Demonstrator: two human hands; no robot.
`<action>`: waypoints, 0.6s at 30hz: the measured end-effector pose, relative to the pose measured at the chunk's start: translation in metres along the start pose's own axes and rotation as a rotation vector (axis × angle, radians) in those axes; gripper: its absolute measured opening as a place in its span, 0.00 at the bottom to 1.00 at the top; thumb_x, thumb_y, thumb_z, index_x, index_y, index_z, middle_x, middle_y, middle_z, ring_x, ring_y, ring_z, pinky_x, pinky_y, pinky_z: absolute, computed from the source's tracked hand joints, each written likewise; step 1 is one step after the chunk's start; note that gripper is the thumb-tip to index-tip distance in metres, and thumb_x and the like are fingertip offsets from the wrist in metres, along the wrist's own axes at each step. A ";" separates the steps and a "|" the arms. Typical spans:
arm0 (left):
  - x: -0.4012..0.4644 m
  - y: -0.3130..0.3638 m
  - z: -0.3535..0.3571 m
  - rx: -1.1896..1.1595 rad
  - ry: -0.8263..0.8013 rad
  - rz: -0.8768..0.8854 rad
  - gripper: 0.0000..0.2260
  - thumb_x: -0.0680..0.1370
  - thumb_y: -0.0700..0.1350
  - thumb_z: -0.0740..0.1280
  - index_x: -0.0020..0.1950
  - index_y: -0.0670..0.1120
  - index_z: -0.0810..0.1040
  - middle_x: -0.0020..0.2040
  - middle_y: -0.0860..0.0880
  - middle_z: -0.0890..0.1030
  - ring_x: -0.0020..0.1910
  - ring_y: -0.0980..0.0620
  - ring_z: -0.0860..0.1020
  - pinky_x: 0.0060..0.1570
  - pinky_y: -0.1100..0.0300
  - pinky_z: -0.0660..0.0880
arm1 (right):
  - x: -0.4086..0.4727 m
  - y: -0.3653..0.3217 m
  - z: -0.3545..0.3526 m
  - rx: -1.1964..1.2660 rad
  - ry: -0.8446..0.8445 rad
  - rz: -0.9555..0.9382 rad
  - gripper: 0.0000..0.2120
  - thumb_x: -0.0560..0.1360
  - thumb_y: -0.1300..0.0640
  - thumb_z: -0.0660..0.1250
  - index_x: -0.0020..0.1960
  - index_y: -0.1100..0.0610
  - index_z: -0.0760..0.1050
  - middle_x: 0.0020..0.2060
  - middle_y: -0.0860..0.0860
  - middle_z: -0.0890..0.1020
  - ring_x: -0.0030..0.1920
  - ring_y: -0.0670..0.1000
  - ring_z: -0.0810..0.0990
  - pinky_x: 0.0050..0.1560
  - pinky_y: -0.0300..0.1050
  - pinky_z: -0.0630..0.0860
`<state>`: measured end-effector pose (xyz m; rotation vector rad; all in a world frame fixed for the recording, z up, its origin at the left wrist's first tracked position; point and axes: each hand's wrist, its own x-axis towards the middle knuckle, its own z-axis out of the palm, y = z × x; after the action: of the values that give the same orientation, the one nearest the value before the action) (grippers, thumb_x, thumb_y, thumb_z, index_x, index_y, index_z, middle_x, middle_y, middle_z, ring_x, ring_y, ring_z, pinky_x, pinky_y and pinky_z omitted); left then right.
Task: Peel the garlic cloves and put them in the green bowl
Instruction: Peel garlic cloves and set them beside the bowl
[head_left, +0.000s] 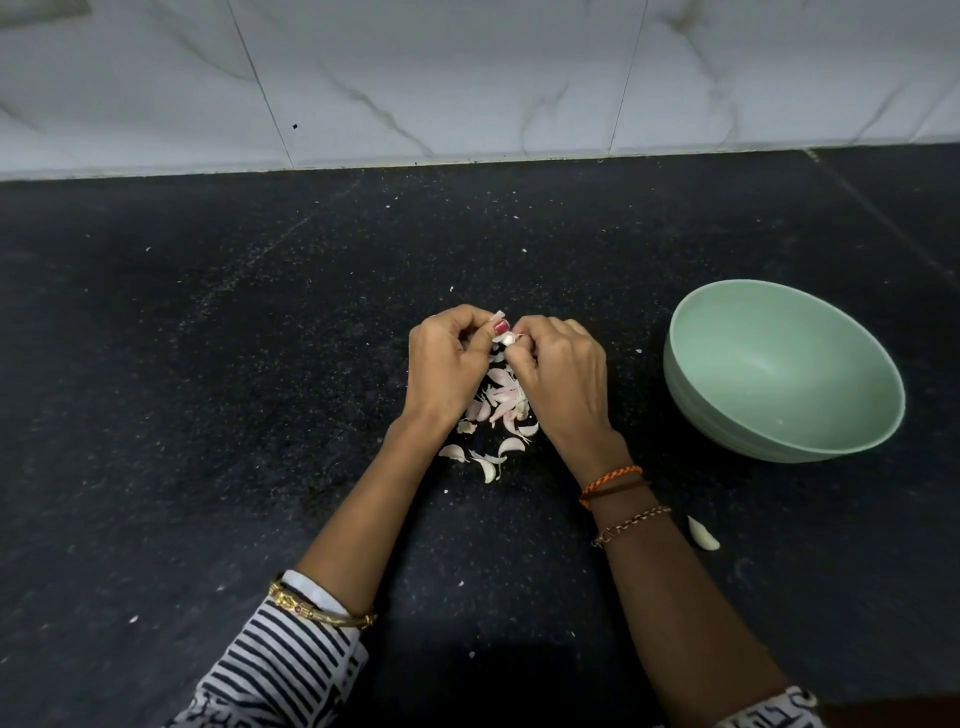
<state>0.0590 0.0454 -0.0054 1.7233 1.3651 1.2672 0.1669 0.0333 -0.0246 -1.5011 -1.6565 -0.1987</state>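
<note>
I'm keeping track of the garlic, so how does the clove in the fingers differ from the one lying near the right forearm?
The held clove is pinched between the fingers of the left hand and right hand, mostly hidden; the loose clove lies untouched and in full view on the black counter. The held clove sits above the pile of peels; the loose clove lies alone, nearer the green bowl. Both look pale.

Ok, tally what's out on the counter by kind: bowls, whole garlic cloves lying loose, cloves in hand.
Green bowl: 1
Loose garlic clove by the right forearm: 1
Garlic clove in hand, pinched between left hand and right hand: 1
Total: 3
Peel scraps form one pile, too jumbled to count.
</note>
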 end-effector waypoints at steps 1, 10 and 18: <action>0.000 0.000 -0.001 -0.006 -0.003 -0.005 0.05 0.75 0.39 0.67 0.43 0.39 0.81 0.36 0.56 0.79 0.35 0.55 0.77 0.36 0.65 0.73 | 0.000 0.000 0.000 0.013 -0.001 0.004 0.11 0.68 0.59 0.57 0.34 0.61 0.77 0.25 0.52 0.77 0.27 0.51 0.73 0.34 0.34 0.63; 0.003 -0.004 0.003 -0.357 -0.023 -0.192 0.08 0.76 0.36 0.65 0.40 0.46 0.79 0.38 0.45 0.80 0.41 0.46 0.75 0.45 0.52 0.75 | 0.009 -0.005 -0.016 0.689 -0.190 0.574 0.10 0.73 0.66 0.62 0.40 0.55 0.80 0.33 0.45 0.80 0.33 0.39 0.77 0.36 0.34 0.74; 0.002 -0.001 0.002 -0.459 -0.048 -0.226 0.06 0.76 0.34 0.65 0.42 0.43 0.79 0.39 0.49 0.80 0.39 0.56 0.78 0.43 0.64 0.77 | 0.008 -0.005 -0.019 0.920 -0.203 0.626 0.07 0.73 0.67 0.66 0.42 0.58 0.79 0.35 0.49 0.81 0.34 0.40 0.79 0.35 0.32 0.75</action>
<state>0.0606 0.0477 -0.0068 1.2412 1.0978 1.2794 0.1726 0.0259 -0.0054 -1.2221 -1.0694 0.9529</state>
